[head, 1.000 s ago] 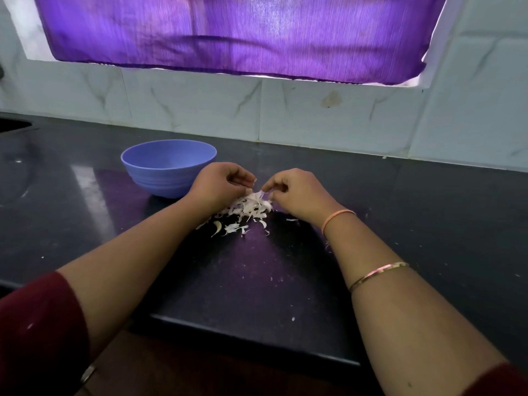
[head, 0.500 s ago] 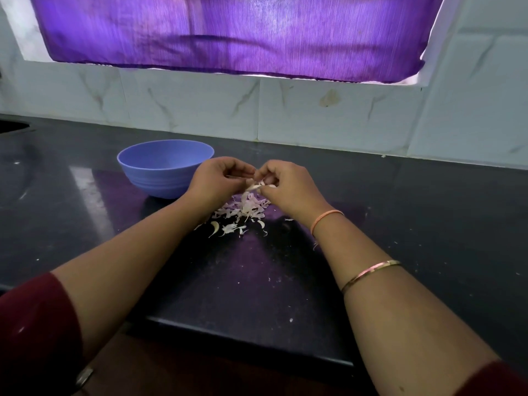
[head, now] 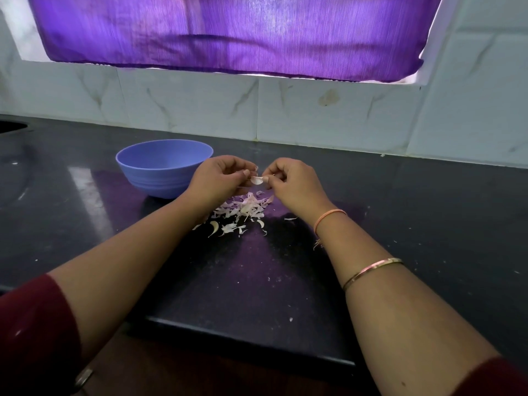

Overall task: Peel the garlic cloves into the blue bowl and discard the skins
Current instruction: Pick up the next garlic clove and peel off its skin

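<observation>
The left hand [head: 221, 178] and the right hand [head: 294, 182] pinch one garlic clove [head: 257, 180] lengthwise between them, above the skins [head: 243, 208]. The blue bowl [head: 164, 167] stands just beside the left hand, toward the desk's [head: 428, 224] left edge.

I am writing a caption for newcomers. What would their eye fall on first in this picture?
At the centre, the left hand and right hand pinch a small pale garlic clove between them, above a loose pile of whitish garlic skins on the glossy black counter. A round blue bowl stands just left of the left hand, and a bright purple cloth curtain glows across the top.
</observation>
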Tool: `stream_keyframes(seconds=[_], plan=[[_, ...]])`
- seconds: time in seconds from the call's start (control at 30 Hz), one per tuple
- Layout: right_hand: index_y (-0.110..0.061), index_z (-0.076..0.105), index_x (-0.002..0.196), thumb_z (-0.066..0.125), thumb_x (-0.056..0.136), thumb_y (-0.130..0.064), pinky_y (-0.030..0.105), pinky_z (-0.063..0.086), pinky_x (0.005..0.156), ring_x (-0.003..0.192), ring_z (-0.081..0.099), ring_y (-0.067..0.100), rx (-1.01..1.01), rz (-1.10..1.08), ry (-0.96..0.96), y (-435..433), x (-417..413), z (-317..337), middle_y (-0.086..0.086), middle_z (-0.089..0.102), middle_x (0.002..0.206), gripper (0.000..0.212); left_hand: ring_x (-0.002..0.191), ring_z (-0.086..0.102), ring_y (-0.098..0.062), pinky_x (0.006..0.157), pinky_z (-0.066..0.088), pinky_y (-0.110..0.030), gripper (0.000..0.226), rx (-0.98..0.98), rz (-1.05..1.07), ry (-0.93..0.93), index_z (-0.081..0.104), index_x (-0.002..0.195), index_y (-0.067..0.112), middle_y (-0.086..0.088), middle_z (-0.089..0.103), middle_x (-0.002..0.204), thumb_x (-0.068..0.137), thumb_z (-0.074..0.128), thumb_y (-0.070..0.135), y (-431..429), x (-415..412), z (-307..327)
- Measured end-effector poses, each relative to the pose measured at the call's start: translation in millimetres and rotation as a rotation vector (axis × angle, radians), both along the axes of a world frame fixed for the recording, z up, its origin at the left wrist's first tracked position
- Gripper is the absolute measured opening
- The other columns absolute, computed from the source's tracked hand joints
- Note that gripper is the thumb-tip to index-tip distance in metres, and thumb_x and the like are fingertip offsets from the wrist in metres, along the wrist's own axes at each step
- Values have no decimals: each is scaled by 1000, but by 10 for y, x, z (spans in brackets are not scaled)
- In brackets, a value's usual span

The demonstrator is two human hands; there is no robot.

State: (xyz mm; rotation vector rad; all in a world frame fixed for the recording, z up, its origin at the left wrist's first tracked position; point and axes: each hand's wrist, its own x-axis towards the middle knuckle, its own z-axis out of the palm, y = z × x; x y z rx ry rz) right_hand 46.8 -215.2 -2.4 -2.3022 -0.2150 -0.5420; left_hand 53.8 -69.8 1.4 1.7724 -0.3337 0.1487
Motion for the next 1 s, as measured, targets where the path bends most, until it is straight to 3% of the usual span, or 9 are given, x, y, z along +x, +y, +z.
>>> stream_keyframes(seconds=[0.2,0.37,0.47,0.53,0.63,0.73,0.83,0.93,1.0], plan=[[-12,66,85,59,88,-13,23,44,65,68,56,13,1,12,3,6,-8,17,3,67,79,8,69,66,-8,63,54,-15,20,27,-27,-30,66,99,12,-5,71,86,79,71,8,34,16,-17],[-15,66,112,63,86,-12,20,41,73,77,53,9,-15,42,40,13,-32,15,-9,57,76,26,58,58,-1,54,50,-10,15,159,115,-103,69,94,14,4,68,76,81,69,6,58,70,-37],[-15,66,112,63,85,-12,28,49,85,87,60,14,-70,33,38,35,-39,21,-1,67,91,28,57,57,-2,50,48,-9,24,176,149,-114,68,91,19,8,66,77,84,58,-2,61,89,-41],[-16,69,104,63,84,-12,28,50,86,88,61,13,-114,65,20,36,-59,39,3,68,98,21,69,61,-6,53,50,-12,32,165,160,-111,68,89,21,10,66,81,84,51,-6,66,99,-44],[-17,71,103,64,83,-13,17,39,78,90,54,9,-252,183,77,47,-116,70,2,65,104,21,87,63,-5,64,53,-19,40,141,145,-80,67,84,22,8,67,87,81,46,-12,68,118,-45],[-21,71,105,64,82,-13,18,39,83,102,57,13,-366,276,178,101,-125,59,2,66,109,25,93,63,-9,72,55,-30,45,114,151,-61,67,80,21,4,68,91,79,41,-15,66,134,-50],[-17,71,102,64,84,-13,14,40,68,92,55,12,-434,276,204,132,-103,46,1,65,100,20,96,63,-14,76,55,-33,47,71,143,-52,65,76,21,3,68,93,79,37,-16,54,150,-54],[-13,69,101,60,86,-8,25,48,81,94,60,18,-430,218,139,115,-86,38,5,67,103,19,95,63,-13,77,54,-31,48,51,125,-25,65,76,21,7,67,89,80,36,-17,59,165,-55],[-13,69,103,56,87,-6,31,49,87,95,62,19,-323,151,69,89,-92,50,6,68,105,22,95,63,-14,81,54,-32,48,27,110,-11,65,78,20,6,67,90,80,37,-18,68,177,-54]])
